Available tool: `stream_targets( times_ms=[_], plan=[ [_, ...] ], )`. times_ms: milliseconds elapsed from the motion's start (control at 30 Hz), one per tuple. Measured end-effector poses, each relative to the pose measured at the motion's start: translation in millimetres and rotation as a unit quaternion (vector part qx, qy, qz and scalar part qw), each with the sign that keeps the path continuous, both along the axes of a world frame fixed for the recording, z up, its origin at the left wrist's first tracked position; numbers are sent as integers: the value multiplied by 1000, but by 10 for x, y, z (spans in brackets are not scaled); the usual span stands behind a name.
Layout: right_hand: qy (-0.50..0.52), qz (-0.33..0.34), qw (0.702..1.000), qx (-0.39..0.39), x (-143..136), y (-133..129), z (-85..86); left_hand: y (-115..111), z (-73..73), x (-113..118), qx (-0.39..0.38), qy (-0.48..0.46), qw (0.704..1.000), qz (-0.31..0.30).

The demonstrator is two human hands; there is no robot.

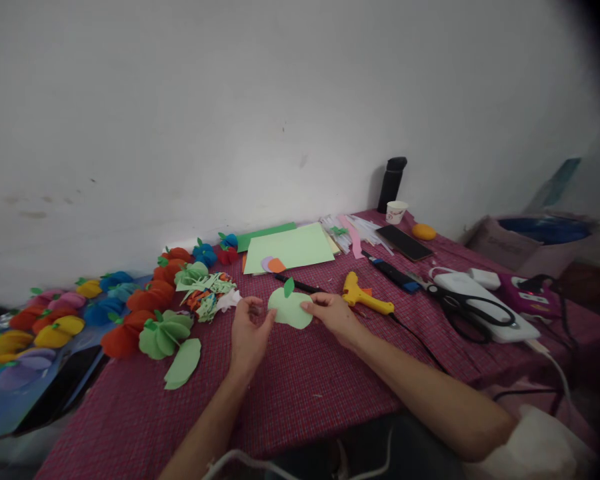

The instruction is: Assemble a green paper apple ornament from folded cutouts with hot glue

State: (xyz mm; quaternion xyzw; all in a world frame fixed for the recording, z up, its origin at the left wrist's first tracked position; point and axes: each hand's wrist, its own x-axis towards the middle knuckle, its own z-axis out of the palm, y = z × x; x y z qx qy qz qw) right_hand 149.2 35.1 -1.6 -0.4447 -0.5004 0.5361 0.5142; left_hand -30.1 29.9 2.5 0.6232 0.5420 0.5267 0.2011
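Note:
A light green, apple-shaped paper cutout (291, 312) with a darker green paper leaf (289, 288) at its top is held between both hands, above the checked tablecloth. My left hand (249, 333) has its thumb on the cutout's left edge, with the other fingers curled behind. My right hand (336, 315) pinches the right edge between thumb and fingers. Just beyond the right hand lies a yellow hot glue gun (363, 297) with a black cord. A stack of light green paper pieces (183, 364) rests left of my left hand, near a finished green paper pumpkin (165, 335).
Several colourful paper pumpkins (153, 295) crowd the left side, beside paper scraps (207, 293). Paper sheets (290, 250) lie at the back. On the right are a utility knife (393, 273), black-handled scissors (463, 310), a phone (404, 242), a cup (395, 212) and a bottle (392, 185).

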Motion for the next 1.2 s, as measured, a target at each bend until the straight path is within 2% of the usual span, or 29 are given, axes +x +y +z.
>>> stream_targets(
  times_ms=[67, 133, 333, 467, 567, 667, 767, 833, 933, 1033, 1200],
  plan=[
    [-4, 2, 1000, -1, -7, -3, 0, -36, 29, 10, 35, 97, 995, 6],
    [-11, 2, 1000, -1, -11, -7, 4, -62, 45, 23, 54, 155, 986, -13],
    [-20, -5, 1000, 6, -9, 6, -18, -83, 0, 54, 97, 236, 967, -17],
    [-39, -7, 997, 60, -30, 2, -56, -124, 9, 104, 73, 280, 956, -52],
    [-95, -6, 986, 137, -69, -65, -46, -175, 40, 145, 38, 230, 966, -110],
    [-163, 17, 962, 221, -98, -168, -3, -199, 41, 155, 9, 125, 979, -161],
    [-200, 52, 927, 312, -98, -248, 46, -175, 14, 141, -33, 13, 986, -160],
    [-210, 64, 915, 338, -90, -272, 71, -146, 5, 132, -71, -61, 984, -153],
    [-217, 73, 914, 336, -79, -275, 93, -111, 21, 122, -121, -145, 970, -151],
    [-223, 62, 919, 319, -60, -250, 102, -101, 44, 104, -152, -160, 966, -137],
    [-222, -63, 943, 239, -8, -140, 69, -113, 39, 91, -214, -144, 956, -137]
  ],
)
